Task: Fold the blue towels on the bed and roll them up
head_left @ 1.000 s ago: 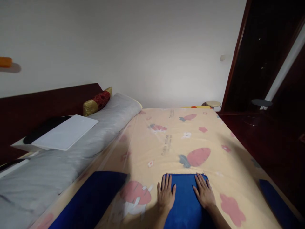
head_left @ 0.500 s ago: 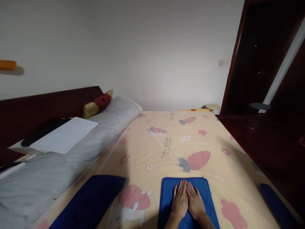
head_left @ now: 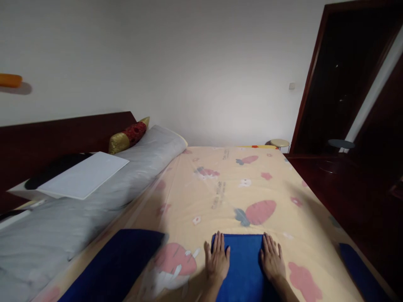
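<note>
A folded blue cloth [head_left: 244, 260] lies flat on the yellow patterned bedsheet [head_left: 226, 188] near the bed's front edge. My left hand [head_left: 217, 261] rests palm down on the cloth's left edge, fingers stretched out and together. My right hand [head_left: 272, 261] lies flat on its right edge, fingers stretched forward. Neither hand holds anything. A bare strip of cloth shows between the hands.
A darker blue cloth [head_left: 116, 264] lies at the front left, another blue piece [head_left: 362, 268] at the far right edge. A long grey bolster [head_left: 94, 197] carries a white board [head_left: 83, 174] and a red-gold cushion [head_left: 129, 135]. A dark wooden door [head_left: 346, 84] stands right, and a small stool [head_left: 280, 143] stands beyond the bed.
Half a second ago my hands lay side by side on the middle of the cloth. They have slid apart to its left and right edges.
</note>
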The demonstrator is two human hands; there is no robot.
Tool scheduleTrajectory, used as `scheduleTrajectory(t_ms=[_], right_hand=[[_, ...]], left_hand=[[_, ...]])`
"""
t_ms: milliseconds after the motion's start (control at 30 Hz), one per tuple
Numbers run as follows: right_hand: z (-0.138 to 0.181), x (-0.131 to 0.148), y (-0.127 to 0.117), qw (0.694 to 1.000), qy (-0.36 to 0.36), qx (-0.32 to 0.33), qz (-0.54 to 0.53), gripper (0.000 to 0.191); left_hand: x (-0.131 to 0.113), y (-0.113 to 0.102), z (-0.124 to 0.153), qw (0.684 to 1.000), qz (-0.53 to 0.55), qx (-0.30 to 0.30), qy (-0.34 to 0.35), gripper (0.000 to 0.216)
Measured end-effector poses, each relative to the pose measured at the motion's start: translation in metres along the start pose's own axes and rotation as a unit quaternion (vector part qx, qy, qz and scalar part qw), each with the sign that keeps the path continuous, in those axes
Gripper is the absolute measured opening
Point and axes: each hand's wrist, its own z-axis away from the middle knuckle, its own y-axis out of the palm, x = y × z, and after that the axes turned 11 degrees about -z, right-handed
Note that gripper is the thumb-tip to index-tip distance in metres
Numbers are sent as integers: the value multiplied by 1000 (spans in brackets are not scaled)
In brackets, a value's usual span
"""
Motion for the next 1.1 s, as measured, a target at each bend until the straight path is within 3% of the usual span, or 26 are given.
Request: scheduleTrajectory(t_ms=[167,267,400,600,700,833,1000,1100], right_hand=[[34,43,33,994,-99,3,-47,53],[59,44,44,994,-95,2,-54,52],[86,22,31,993,-91,-24,-65,56],[122,-16,13,994,-62,-66,-61,59],[136,-23,15,993,-43,-94,-55,63],[153,-2,25,990,-44,-110,-72,64],[168,41,48,990,-102,-35,-90,48],[174,44,53,990,-116,-24,-80,48]], left_hand=[[-41,9,39,988,52,-51,134,55],[-47,20,66,986,62,-74,133,55],[-24,19,93,987,52,-94,121,57],[26,-3,126,995,21,-43,90,53],[36,-7,140,998,9,-38,57,51],[10,0,156,995,22,-63,69,54],[-50,23,175,993,61,-47,84,53],[-55,29,182,992,70,-46,91,52]])
